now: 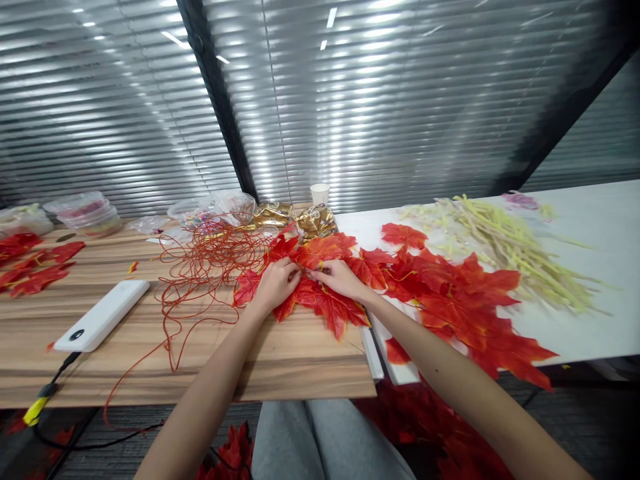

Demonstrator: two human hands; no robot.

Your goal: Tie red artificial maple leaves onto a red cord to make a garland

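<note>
My left hand (279, 283) and my right hand (337, 277) meet over a cluster of red artificial maple leaves (334, 310) near the wooden table's right end. The fingers of both hands are closed in pinches, almost touching, around the stem area of a leaf. Exactly what lies between the fingertips is too small to see clearly. Thin yellow stems show among the leaves. To the left of my left hand lies a loose tangle of red cord (210, 260), with one strand trailing over the table's front edge.
A bigger pile of red leaves (460, 300) spreads over the white table (595, 233), beside yellow-green strips (520, 247). A white power bank (103, 317) with a cable lies left. Behind are plastic tubs (87, 210), gold packets (316, 221) and a paper cup (320, 194).
</note>
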